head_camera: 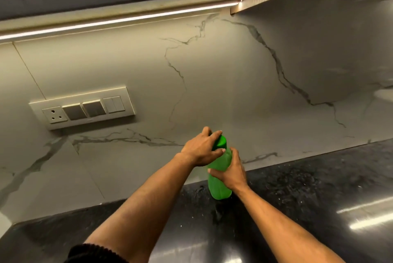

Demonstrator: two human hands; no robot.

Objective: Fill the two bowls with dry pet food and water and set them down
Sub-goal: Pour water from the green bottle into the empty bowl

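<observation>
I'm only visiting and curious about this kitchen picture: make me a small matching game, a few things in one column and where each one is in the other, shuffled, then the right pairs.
Things:
1. left hand
2. right hand
3. green bottle
4. switch panel

Places:
A. standing upright on the black countertop
B. set into the marble wall, left of the hands
C. over the bottle's green cap
D. wrapped around the bottle's body

Pairs: 1-C, 2-D, 3-A, 4-B
</observation>
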